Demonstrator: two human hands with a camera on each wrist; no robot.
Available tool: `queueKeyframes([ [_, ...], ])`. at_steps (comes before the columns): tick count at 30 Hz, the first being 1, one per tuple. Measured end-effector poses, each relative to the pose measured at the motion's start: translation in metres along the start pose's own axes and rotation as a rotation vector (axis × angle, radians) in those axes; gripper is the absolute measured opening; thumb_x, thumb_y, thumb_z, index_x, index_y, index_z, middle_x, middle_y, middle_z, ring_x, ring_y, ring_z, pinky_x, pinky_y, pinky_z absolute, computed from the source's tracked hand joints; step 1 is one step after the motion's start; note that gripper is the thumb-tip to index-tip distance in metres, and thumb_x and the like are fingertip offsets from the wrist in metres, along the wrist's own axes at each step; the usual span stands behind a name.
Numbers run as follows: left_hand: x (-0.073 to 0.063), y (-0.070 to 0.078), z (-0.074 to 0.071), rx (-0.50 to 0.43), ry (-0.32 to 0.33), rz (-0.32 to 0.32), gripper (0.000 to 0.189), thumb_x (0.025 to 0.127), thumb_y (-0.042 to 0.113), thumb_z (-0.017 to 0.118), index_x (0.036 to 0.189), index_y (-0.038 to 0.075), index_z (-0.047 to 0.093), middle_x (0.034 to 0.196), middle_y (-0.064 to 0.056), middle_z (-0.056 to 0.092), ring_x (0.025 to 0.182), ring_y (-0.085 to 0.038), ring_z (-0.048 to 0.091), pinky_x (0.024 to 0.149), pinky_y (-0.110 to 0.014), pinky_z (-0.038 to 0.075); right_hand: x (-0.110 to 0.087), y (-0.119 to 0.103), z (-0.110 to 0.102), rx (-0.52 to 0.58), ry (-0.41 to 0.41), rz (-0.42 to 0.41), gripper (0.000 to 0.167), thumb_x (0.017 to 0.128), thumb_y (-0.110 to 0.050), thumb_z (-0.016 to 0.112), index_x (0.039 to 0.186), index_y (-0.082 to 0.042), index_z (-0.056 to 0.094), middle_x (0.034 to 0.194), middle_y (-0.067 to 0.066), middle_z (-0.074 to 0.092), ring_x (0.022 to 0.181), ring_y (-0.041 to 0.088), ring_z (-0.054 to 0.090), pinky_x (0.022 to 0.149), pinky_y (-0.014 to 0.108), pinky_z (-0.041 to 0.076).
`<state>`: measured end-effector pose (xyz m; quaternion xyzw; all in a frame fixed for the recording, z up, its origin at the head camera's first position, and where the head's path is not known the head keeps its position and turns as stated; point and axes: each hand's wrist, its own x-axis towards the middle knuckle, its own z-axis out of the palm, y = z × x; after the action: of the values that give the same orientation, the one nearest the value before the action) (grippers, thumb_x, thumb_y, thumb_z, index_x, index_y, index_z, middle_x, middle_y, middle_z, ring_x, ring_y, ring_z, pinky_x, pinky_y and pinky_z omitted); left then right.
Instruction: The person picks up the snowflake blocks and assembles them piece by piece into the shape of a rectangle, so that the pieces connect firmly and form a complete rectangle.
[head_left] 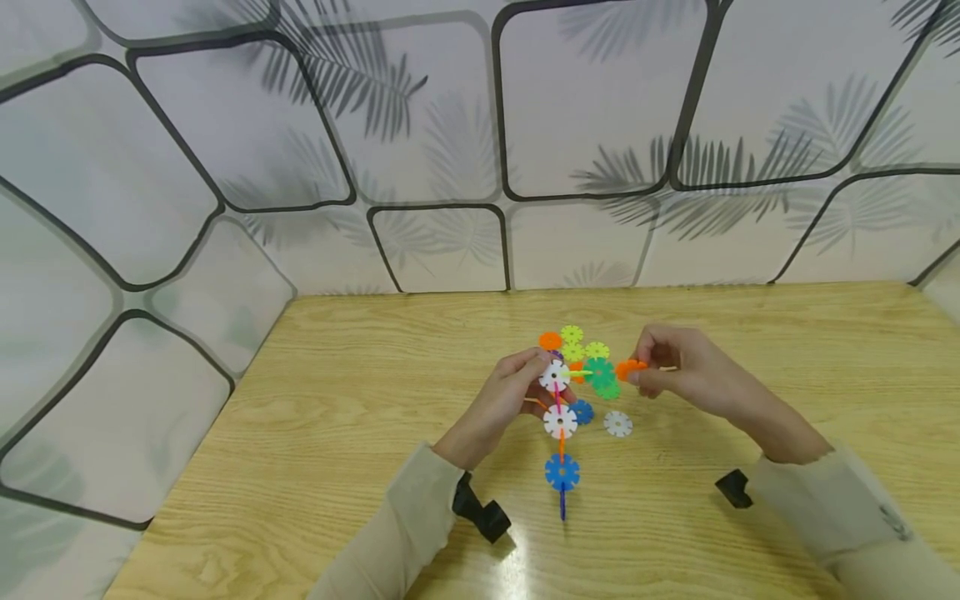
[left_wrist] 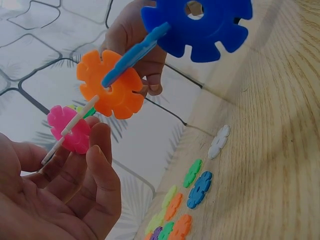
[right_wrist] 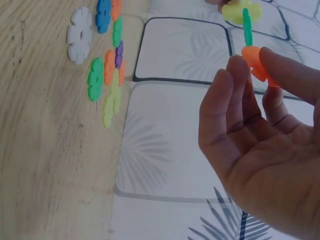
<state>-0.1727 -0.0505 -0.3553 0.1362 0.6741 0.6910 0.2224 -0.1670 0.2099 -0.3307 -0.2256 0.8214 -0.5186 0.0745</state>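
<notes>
My left hand (head_left: 510, 392) grips a chain of notched plastic discs by the white disc (head_left: 555, 377) at its upper end. From there the chain runs toward me through an edge-on pink disc (left_wrist: 76, 136), a second white disc (head_left: 560, 422), an orange disc (left_wrist: 120, 90) and a blue disc (head_left: 562, 472), ending in an edge-on dark blue disc (head_left: 563, 505). Sideways from the held end, an edge-on yellow disc (head_left: 576, 373) leads to a green disc (head_left: 599, 372). My right hand (head_left: 686, 367) pinches an orange disc (right_wrist: 256, 61) between thumb and fingers at the green disc's edge.
Loose discs lie on the wooden table (head_left: 360, 433) beneath the chain, among them a white disc (head_left: 618, 423), a blue disc (left_wrist: 200, 190), a green disc (right_wrist: 95, 79) and several in yellow, orange and purple. A patterned wall covering (head_left: 442, 250) rises behind the table.
</notes>
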Motion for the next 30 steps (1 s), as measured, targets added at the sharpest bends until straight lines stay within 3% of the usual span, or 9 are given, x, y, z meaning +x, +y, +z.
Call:
queueKeyframes([
  [13, -0.0001, -0.0003, 0.0000, 0.002, 0.004, 0.000, 0.032, 0.112, 0.024, 0.038, 0.098, 0.006, 0.059, 0.086, -0.002, 0.073, 0.071, -0.013, 0.060, 0.067, -0.026, 0.049, -0.0010, 0.0018, 0.0019, 0.015, 0.017, -0.045, 0.013, 0.095, 0.005, 0.065, 0.088, 0.001, 0.054, 0.083, 0.005, 0.065, 0.071, 0.019, 0.062, 0.064, 0.032, 0.055],
  [30, 0.0012, -0.0008, -0.0006, -0.018, -0.019, 0.019, 0.029, 0.112, 0.023, 0.038, 0.099, 0.006, 0.057, 0.084, -0.001, 0.071, 0.068, -0.012, 0.060, 0.065, -0.026, 0.051, 0.0044, -0.0015, 0.0051, -0.010, 0.034, -0.098, 0.017, 0.090, 0.012, 0.067, 0.085, 0.000, 0.056, 0.090, 0.006, 0.066, 0.074, 0.020, 0.065, 0.065, 0.031, 0.056],
])
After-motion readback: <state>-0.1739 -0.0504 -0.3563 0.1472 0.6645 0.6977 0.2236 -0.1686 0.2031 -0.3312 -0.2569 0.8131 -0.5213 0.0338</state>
